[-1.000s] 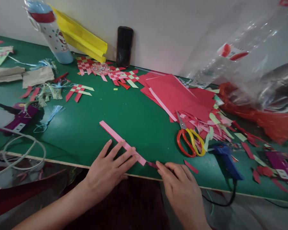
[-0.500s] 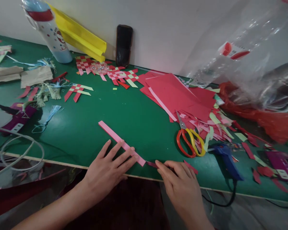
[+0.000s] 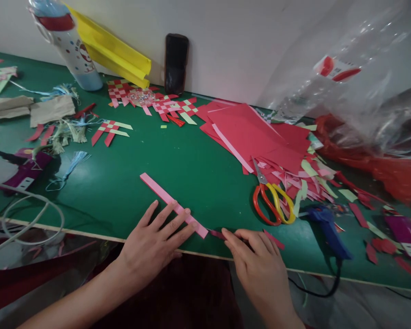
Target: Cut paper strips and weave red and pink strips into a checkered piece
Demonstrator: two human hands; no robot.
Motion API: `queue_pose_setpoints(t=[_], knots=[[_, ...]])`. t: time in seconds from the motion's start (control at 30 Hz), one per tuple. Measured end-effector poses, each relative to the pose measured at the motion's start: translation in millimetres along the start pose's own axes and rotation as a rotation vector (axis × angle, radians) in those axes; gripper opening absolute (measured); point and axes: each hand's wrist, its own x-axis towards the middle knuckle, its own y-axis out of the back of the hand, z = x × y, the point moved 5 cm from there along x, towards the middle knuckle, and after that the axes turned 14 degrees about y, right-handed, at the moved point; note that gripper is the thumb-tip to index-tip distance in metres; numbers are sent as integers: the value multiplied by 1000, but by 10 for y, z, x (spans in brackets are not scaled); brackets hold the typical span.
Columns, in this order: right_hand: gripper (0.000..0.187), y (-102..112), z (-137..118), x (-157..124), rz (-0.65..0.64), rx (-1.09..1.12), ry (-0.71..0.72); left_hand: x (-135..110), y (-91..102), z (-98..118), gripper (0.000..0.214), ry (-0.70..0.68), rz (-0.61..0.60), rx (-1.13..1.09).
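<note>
A narrow strip of paper [image 3: 157, 187], pink on top with a red edge, lies slanted near the table's front edge. My left hand [image 3: 159, 235] rests flat with fingers spread, its fingertips pressing the strip's near half. Just right of the strip's near end, my right hand [image 3: 256, 258] pinches a slim dark-pink tool [image 3: 218, 234]. Its thin metal tip points at that end of the strip; whether they touch I cannot tell. Most of the tool's handle is hidden by the fingers. A short red paper piece [image 3: 274, 239] lies beside the right hand.
Scissors [image 3: 262, 177] with red and yellow handles lie before red paper sheets [image 3: 250, 132] and scraps. A blue glue gun [image 3: 330, 233] is at right. Behind stand a phone [image 3: 176, 64] and a bottle [image 3: 71, 50]. Woven paper pieces [image 3: 111, 128] and tassels [image 3: 70, 169] lie left.
Both hands, the paper strip and the tool stay nearly where they were. The view has shifted very slightly, so things at the right edge appear a little farther right.
</note>
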Motion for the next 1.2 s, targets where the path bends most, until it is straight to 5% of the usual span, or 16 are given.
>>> queue_pose_setpoints(t=[1.2], knots=[[25,-14,8,9,-12,79,-3,3,15,-7,68,-29,-23,19]])
